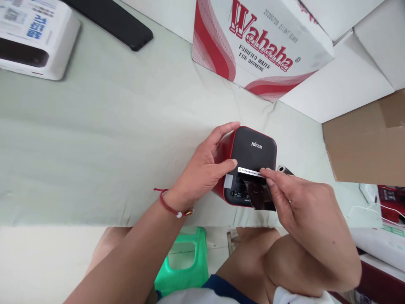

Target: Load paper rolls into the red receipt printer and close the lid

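Device (255, 154), black on top with red sides, resting on pale cloth (110, 160) near its front edge, right of centre. Left hand (207, 164) grasping it from the left: thumb on the black top, forefinger stretched to the far corner, remaining fingers mostly hidden against the red side. Right hand (294, 198) across from it, thumb and forefinger drawn close together at the right end of a white label (248, 171). Just below, dark glossy film (257, 196) hanging over the front of the device, right edge close by the right thumb; cannot tell whether pinched or merely touched. Grey sticker (228, 181) at the left of the black top. Red bracelet (171, 207) with a white bead around the left wrist. Dark roll (284, 169) with a pale end just beyond the right fingers, partly hidden. Farther back, red-and-white carton (215, 38) marked Wahaha, beside white boxes (344, 76), with a brown box (363, 143) to the right. Toward the upper left, white machine (69, 42) and black bar (117, 25), well apart from the device. Below the cloth's edge, green stool (196, 266)
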